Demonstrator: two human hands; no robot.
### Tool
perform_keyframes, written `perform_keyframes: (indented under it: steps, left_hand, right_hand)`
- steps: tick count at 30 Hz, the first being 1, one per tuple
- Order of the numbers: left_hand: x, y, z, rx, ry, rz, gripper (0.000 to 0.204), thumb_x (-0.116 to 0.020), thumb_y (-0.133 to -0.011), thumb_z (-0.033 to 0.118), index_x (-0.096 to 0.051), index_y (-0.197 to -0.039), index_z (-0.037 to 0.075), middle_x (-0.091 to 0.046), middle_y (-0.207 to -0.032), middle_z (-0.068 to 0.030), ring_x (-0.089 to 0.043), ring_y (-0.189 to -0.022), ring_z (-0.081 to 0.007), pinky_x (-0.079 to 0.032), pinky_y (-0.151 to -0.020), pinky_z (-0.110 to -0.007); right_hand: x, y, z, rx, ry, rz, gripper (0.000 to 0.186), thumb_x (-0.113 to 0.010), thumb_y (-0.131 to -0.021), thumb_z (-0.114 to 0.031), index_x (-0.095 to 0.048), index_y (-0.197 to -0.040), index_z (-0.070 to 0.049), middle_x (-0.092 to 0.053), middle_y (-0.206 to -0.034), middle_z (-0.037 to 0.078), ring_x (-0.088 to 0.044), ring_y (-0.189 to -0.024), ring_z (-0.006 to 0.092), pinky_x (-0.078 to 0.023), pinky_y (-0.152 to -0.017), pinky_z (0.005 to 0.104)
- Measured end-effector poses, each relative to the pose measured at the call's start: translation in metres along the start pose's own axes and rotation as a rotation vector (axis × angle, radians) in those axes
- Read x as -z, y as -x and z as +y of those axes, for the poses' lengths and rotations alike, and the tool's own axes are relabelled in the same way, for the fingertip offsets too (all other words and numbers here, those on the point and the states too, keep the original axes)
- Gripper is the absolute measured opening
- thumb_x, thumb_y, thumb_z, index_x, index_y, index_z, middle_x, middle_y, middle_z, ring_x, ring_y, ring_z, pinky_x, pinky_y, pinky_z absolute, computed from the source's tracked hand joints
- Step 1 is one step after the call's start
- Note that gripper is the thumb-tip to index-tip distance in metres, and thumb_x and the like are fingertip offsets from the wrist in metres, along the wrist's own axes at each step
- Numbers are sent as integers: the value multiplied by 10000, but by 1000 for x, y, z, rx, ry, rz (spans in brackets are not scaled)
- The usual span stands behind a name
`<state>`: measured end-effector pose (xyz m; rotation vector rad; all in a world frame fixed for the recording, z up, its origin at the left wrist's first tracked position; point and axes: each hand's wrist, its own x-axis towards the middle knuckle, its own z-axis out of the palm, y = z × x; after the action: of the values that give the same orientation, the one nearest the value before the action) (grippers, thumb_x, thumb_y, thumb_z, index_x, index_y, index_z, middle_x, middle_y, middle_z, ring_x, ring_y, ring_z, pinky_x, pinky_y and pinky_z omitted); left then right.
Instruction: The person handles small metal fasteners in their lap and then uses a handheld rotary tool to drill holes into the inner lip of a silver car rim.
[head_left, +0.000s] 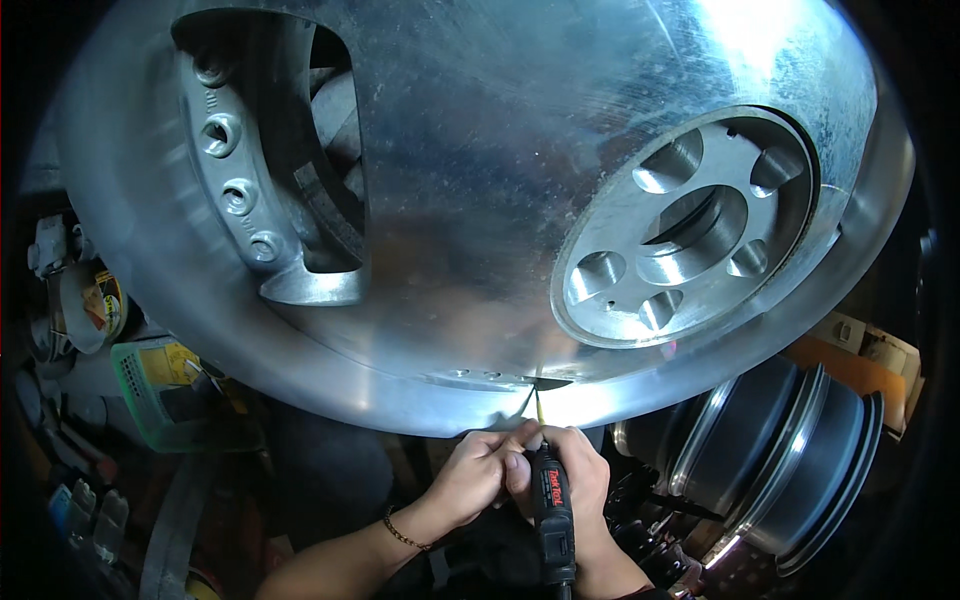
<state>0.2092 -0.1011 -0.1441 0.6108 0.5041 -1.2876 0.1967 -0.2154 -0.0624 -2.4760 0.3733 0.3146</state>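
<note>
A large bare-metal wheel fills the upper part of the head view. Its round hub face with bolt holes sits at the right, and a wide opening at the left shows a row of threaded holes. My right hand is wrapped round a black rotary tool with red lettering. Closed at the tool's front end, the fingers of my left hand meet the right hand there. A thin yellowish bit points up from the tool to a small dark opening low on the wheel; whether it touches is unclear.
Further wheel rims lie stacked at the lower right beside a cardboard box. To the left stand a green plastic basket and a round tin among dim clutter. Clear bottles are at the lower left.
</note>
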Motion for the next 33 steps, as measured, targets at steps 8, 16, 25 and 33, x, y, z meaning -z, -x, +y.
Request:
perform_keyframes:
  steps: [8,16,25,33]
  left_hand:
    - [-1,0,-2,-9,5,45,412,-506,-1017,358,-641,-846,9,-516,-609,24,-429,-452,-63,-329,-406,-234]
    - [6,-4,-11,-50,-58,4,288,-505,-1019,243,-624,-910,4,-560,-775,50,-484,-664,-28,-403,-577,-185]
    - [4,-1,-3,-18,-41,-12,234,-491,-1009,167,-619,-919,-6,-554,-762,37,-475,-623,-42,-397,-545,-194]
    - [3,1,-1,-2,-55,17,339,-519,-1021,285,-647,-919,-12,-543,-702,34,-457,-615,-43,-388,-542,-217]
  right_hand:
    - [-1,-2,-2,6,7,-18,331,-757,-805,-247,-588,-963,-10,-594,-778,145,-610,-639,314,-501,-575,374]
    - [-2,2,2,51,21,-14,338,-765,-794,-247,-587,-966,-17,-569,-742,136,-588,-600,298,-486,-538,375]
    - [-3,1,6,65,22,-3,334,-765,-785,-229,-589,-966,-11,-559,-729,136,-577,-594,294,-482,-540,376]
    - [-5,3,9,76,8,3,314,-764,-780,-205,-587,-954,-13,-556,-727,130,-568,-595,292,-475,-540,373]
